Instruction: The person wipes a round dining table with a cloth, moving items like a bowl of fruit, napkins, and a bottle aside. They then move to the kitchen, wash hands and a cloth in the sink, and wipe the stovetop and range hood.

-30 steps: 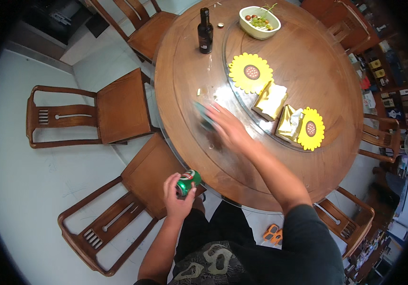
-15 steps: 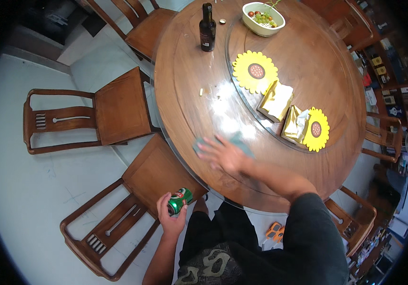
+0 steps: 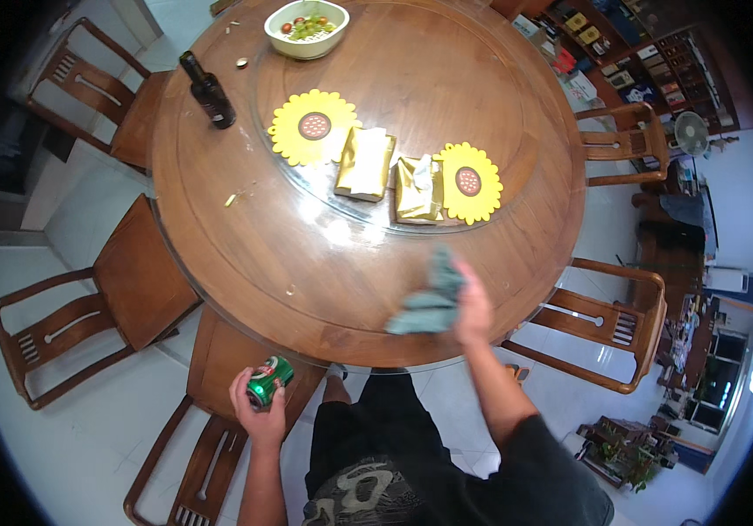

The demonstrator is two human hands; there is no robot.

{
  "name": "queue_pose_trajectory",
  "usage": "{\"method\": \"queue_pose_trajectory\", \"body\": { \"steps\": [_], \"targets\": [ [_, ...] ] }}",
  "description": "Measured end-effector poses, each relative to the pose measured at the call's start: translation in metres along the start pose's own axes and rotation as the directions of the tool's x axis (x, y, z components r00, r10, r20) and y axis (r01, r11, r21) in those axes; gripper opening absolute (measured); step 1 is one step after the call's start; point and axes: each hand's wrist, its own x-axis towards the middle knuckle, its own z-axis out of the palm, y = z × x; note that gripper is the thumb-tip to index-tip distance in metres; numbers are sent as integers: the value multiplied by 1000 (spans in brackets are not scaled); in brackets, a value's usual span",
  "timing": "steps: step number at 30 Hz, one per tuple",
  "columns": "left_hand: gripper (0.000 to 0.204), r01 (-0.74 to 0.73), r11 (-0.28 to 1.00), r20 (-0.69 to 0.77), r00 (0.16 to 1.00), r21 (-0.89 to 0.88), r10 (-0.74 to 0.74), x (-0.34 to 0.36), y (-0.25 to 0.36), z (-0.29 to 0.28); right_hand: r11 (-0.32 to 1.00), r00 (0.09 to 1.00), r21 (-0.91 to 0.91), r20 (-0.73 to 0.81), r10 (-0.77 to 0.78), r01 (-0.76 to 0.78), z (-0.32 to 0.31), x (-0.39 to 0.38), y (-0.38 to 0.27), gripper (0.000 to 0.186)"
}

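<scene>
My left hand (image 3: 258,412) is wrapped round a green drink can (image 3: 268,383), tilted, held over a chair seat near the table's front edge. Out over the front of the round wooden table (image 3: 499,272), my right hand (image 3: 473,307) grips a grey-green cloth (image 3: 433,302); the hand is smeared by motion. The cloth hangs bunched and folded to the left of the fingers, low over or on the tabletop; I cannot tell which. Small pale scraps (image 3: 232,200) lie on the wood at the left.
Beyond the cloth stand two gold tissue packs (image 3: 365,165), flanked by yellow sunflower mats (image 3: 314,126). A dark bottle (image 3: 210,92) with a cap (image 3: 241,63) beside it is at the far left. A white basket of fruit (image 3: 304,44) sits farther back. Wooden chairs (image 3: 604,324) ring the table.
My right hand has swept rightward with the cloth, which was spread flat under it and is now bunched. The view has turned right. The can stays in my left hand.
</scene>
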Motion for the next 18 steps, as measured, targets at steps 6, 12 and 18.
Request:
{"method": "queue_pose_trajectory", "body": {
  "steps": [6,12,18],
  "targets": [
    [64,28,998,145,989,-61,-18,5,-14,27,500,903,-787,-429,-24,-360,-217,1,149,71],
    [63,42,999,83,996,9,-42,8,-9,23,516,950,-821,-310,-42,-245,69,64,100,89],
    [62,-11,999,16,1000,51,10,18,22,27,833,999,-553,35,7,13,354,161,18,81]
  ]
}}
